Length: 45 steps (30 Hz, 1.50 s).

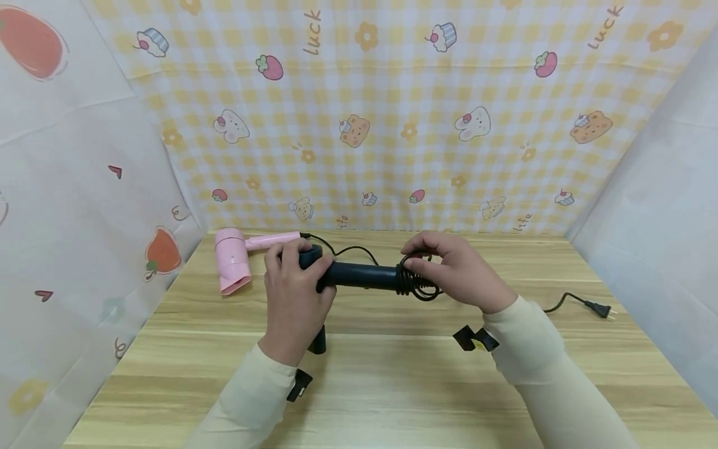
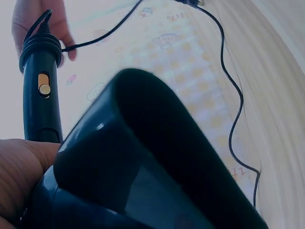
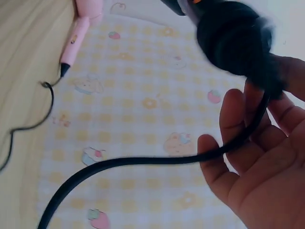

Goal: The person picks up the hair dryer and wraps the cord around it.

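Note:
My left hand point(image 1: 294, 287) grips a dark blue hair dryer point(image 1: 364, 275) by its head, above the table. The handle points right, towards my right hand point(image 1: 460, 274). A black cord point(image 1: 402, 280) is wound in several turns round the handle's end, and the right thumb and fingers pinch a loop of it there. In the left wrist view the wide nozzle point(image 2: 109, 162) fills the foreground, and a switch point(image 2: 44, 87) shows on the handle. A length of cord point(image 3: 143, 161) runs across the right fingers in the right wrist view.
A pink hair dryer point(image 1: 232, 265) lies at the table's back left, its thin cord point(image 1: 356, 247) trailing right behind the dark handle. Towards the right edge of the wooden table point(image 1: 392, 386) lies a black plug point(image 1: 599, 308); its cord passes behind the right sleeve. Patterned cloth point(image 1: 381, 168) hangs behind.

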Each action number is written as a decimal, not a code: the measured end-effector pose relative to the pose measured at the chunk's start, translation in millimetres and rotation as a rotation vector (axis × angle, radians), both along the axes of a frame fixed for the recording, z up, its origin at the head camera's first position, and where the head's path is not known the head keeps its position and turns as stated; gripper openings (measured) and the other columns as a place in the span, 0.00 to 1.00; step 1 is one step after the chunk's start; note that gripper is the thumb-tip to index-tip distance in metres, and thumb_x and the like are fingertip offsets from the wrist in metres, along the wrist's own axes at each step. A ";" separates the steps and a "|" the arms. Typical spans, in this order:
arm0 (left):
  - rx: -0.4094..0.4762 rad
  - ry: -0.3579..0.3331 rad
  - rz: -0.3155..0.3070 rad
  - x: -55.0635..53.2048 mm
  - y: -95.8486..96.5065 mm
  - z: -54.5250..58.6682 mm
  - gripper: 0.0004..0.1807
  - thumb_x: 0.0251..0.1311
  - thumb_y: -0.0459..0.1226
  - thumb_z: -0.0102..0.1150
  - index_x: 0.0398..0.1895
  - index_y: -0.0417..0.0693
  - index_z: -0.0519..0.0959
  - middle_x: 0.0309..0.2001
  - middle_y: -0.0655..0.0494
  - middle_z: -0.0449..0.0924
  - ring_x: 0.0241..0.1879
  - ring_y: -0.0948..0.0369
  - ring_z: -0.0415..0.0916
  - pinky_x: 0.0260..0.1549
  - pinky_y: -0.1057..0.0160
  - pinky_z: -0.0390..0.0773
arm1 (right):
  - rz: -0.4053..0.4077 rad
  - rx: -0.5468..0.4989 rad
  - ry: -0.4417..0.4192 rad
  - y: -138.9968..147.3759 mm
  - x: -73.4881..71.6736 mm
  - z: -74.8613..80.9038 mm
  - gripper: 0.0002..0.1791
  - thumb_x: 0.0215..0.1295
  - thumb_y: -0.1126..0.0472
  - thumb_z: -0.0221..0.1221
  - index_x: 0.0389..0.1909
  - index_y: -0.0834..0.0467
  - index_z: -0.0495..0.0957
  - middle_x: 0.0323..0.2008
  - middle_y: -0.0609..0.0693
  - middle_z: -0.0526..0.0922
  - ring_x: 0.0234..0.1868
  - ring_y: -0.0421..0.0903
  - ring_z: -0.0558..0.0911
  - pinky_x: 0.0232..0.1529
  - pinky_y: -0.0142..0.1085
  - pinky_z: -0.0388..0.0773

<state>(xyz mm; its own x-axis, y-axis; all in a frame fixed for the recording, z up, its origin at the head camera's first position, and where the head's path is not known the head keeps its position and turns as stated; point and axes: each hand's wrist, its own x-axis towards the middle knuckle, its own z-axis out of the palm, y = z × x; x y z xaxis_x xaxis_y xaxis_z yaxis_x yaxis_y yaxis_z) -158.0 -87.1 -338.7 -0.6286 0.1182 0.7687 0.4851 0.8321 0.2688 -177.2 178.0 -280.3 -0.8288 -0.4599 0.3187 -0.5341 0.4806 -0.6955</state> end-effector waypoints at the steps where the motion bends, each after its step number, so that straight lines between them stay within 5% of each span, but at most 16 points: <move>1: 0.004 0.001 -0.006 0.3 0.2 0.2 0.18 0.41 0.29 0.76 0.40 0.47 0.88 0.53 0.39 0.69 0.55 0.37 0.58 0.44 0.38 0.68 | 0.002 -0.021 -0.035 0.9 -2.4 -1.8 0.06 0.69 0.63 0.61 0.45 0.54 0.82 0.44 0.46 0.82 0.44 0.43 0.81 0.48 0.43 0.76; 14: 0.041 0.000 -0.026 1.5 2.1 8.8 0.16 0.40 0.27 0.75 0.37 0.47 0.88 0.52 0.40 0.70 0.53 0.38 0.59 0.42 0.40 0.68 | 0.077 -0.286 -0.308 3.0 -22.6 -45.7 0.13 0.74 0.56 0.55 0.48 0.62 0.80 0.42 0.55 0.83 0.41 0.48 0.81 0.42 0.37 0.78; 19: 0.051 -0.015 -0.012 1.7 0.9 10.3 0.16 0.41 0.27 0.75 0.37 0.46 0.88 0.53 0.40 0.69 0.54 0.38 0.59 0.44 0.39 0.67 | 0.080 -0.235 -0.300 -3.9 -14.2 -59.0 0.19 0.70 0.50 0.56 0.44 0.63 0.81 0.36 0.56 0.83 0.38 0.53 0.82 0.42 0.43 0.78; 24: 0.067 -0.011 0.007 -0.7 -2.0 10.1 0.15 0.41 0.27 0.74 0.37 0.45 0.88 0.53 0.39 0.69 0.54 0.38 0.59 0.45 0.39 0.66 | 0.008 -0.157 -0.341 -9.5 0.4 -66.9 0.13 0.75 0.58 0.53 0.46 0.62 0.82 0.35 0.54 0.84 0.35 0.52 0.83 0.42 0.42 0.80; 31: 0.063 -0.021 0.051 -3.2 -4.8 11.5 0.15 0.42 0.27 0.73 0.37 0.46 0.88 0.54 0.39 0.69 0.55 0.38 0.58 0.38 0.39 0.68 | 0.018 0.011 -0.198 -13.0 19.3 -66.2 0.11 0.75 0.59 0.54 0.39 0.57 0.84 0.39 0.47 0.85 0.29 0.40 0.82 0.33 0.36 0.79; 36: 0.056 -0.045 0.064 -4.3 -5.2 10.8 0.16 0.42 0.27 0.73 0.39 0.46 0.88 0.55 0.40 0.69 0.56 0.39 0.57 0.38 0.39 0.67 | 0.025 0.090 -0.098 -12.9 33.0 -59.2 0.10 0.71 0.59 0.59 0.48 0.55 0.82 0.23 0.40 0.77 0.18 0.35 0.70 0.25 0.33 0.72; 38: 0.049 -0.047 0.067 -5.1 -5.3 9.6 0.16 0.43 0.27 0.74 0.39 0.45 0.88 0.55 0.40 0.69 0.56 0.39 0.57 0.38 0.39 0.67 | 0.033 0.111 -0.063 -12.1 37.1 -55.9 0.13 0.70 0.61 0.59 0.53 0.56 0.80 0.20 0.39 0.73 0.17 0.35 0.67 0.25 0.33 0.72; 45: 0.022 -0.050 0.080 -7.1 -3.9 3.9 0.17 0.43 0.28 0.74 0.40 0.46 0.87 0.55 0.40 0.68 0.56 0.39 0.57 0.37 0.39 0.67 | 0.020 0.129 0.047 -11.2 45.2 -41.4 0.09 0.68 0.67 0.58 0.45 0.55 0.81 0.25 0.38 0.77 0.22 0.34 0.72 0.25 0.32 0.74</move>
<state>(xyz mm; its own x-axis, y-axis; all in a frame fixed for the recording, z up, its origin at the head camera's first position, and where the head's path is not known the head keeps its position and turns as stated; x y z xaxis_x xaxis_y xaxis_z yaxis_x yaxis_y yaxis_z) -165.1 -91.0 -334.8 -0.6733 0.0493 0.7377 0.4028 0.8612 0.3101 -132.0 166.8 -321.7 -0.8046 -0.5159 0.2941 -0.5750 0.5531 -0.6029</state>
